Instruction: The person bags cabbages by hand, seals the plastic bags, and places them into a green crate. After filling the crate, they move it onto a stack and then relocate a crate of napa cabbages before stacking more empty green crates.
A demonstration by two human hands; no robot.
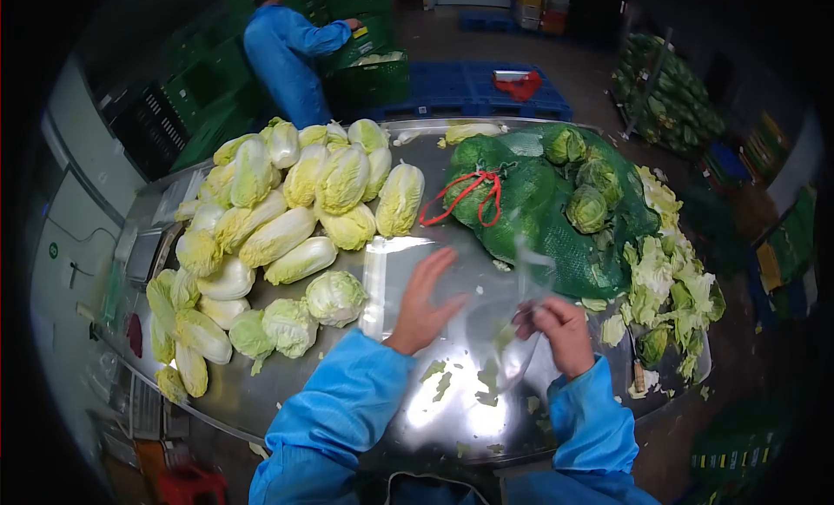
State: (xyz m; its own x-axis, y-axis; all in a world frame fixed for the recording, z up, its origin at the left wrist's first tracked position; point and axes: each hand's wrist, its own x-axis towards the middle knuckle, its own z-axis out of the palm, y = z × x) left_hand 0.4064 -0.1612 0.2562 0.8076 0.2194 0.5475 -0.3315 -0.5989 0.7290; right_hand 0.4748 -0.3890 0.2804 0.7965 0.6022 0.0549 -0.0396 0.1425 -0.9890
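Over the middle of the metal table (391,323), my left hand (424,303) has its fingers spread and holds nothing. My right hand (556,327) is closed on a thin clear plastic film (521,283), which is blurred and hard to see against the shiny metal. Just beyond the hands lies a green mesh bag (565,253) with a red tie (495,192); round green cabbages (588,208) show at its opening. To the left of my left hand sits a pale round cabbage (335,298). Leaf scraps (487,379) are scattered below the hands.
Napa cabbages (287,236) are heaped on the table's left side. Loose trimmed leaves (665,283) and a knife with a wooden handle (639,376) lie at the right. Behind the table, a person in blue (291,58) stands by green crates (369,79), near blue pallets (452,84).
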